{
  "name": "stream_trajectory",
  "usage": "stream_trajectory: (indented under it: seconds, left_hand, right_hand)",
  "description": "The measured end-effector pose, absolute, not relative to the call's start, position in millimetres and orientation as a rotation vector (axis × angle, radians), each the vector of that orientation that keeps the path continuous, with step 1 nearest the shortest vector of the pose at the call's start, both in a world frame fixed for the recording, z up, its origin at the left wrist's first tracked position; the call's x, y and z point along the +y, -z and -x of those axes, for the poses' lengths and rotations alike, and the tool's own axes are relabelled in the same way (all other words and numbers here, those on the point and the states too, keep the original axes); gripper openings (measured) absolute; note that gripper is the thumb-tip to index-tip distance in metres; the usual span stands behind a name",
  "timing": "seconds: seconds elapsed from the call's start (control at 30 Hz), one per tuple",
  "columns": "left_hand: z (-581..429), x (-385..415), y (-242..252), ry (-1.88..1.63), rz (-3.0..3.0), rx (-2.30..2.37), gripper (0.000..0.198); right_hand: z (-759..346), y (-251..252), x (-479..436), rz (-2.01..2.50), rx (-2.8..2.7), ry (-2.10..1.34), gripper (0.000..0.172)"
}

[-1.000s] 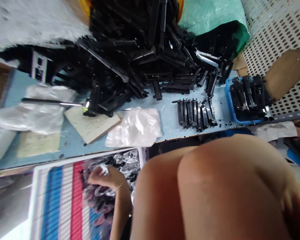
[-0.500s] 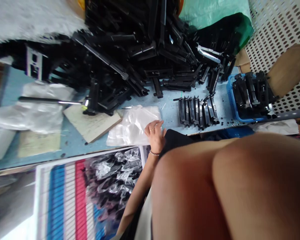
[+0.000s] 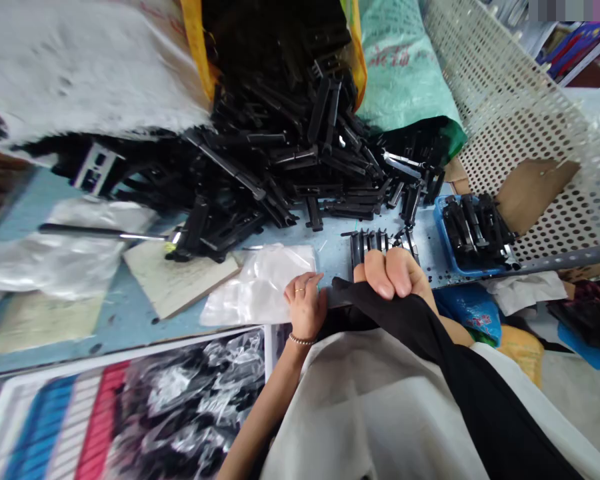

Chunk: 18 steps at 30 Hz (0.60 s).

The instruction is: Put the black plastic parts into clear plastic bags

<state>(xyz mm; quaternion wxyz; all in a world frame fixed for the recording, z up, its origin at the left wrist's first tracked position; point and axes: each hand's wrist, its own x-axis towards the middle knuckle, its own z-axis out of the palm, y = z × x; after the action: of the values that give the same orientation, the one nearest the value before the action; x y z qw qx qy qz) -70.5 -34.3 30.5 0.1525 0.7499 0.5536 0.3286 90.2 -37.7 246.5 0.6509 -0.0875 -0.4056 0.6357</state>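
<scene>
My left hand [image 3: 305, 303] sits at the near edge of the blue table [image 3: 130, 313], fingers curled on the lower right corner of a clear plastic bag [image 3: 260, 283]. It wears a ring and a bead bracelet. My right hand [image 3: 393, 273] is closed in a fist round a black cloth [image 3: 430, 333] that stretches along the table edge and down over my white garment. Just behind its knuckles stands a short row of black plastic parts [image 3: 375, 240], partly hidden by the hand.
A big heap of black plastic parts [image 3: 280, 153] spills from a yellow-edged sack across the back. A blue tray [image 3: 443, 250] of parts, a perforated metal panel [image 3: 505, 100], a green sack [image 3: 405, 73], a board [image 3: 175, 280] and a crate of bagged parts [image 3: 195, 400] surround me.
My left hand rose from the crate of bagged parts to the clear bag on the table. My right hand came into view, gripping the black cloth. The view lifted off my knees.
</scene>
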Motion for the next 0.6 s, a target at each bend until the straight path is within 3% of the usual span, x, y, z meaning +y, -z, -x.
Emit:
stream_trajectory:
  seconds: [0.1,0.17,0.27,0.33,0.43,0.5,0.6]
  left_hand:
    - [69,-36,-34,-1.020,-2.219,1.579,0.026]
    - [75,-40,-42,-1.084,-2.217,1.542,0.026]
    - [95,-46,-55,-1.169,-2.136,1.579,0.022]
    - [111,-48,-58,-1.169,-2.071,1.691,0.021]
    - [126,-45,-54,-1.006,-2.082,1.826,0.029]
    - [126,-41,-49,-0.845,-2.152,1.839,0.036]
    - [119,-38,-45,-0.719,-2.228,1.827,0.036]
  right_hand:
    - [-112,-235,-43,0.239,-1.084,-1.441,0.029]
    - [-135,-234,-45,0.171,-1.436,-1.662,0.021]
    - [-171,-227,-40,0.238,-2.102,-1.991,0.028]
    - [-186,-213,-34,0.775,-2.394,-1.732,0.026]
    - [-183,-180,-24,1.574,-2.521,-0.841,0.031]
    - [-169,-158,-16,1.748,-2.615,-0.462,0.038]
    - [-147,-140,-4,1.734,-2.772,-0.301,0.037]
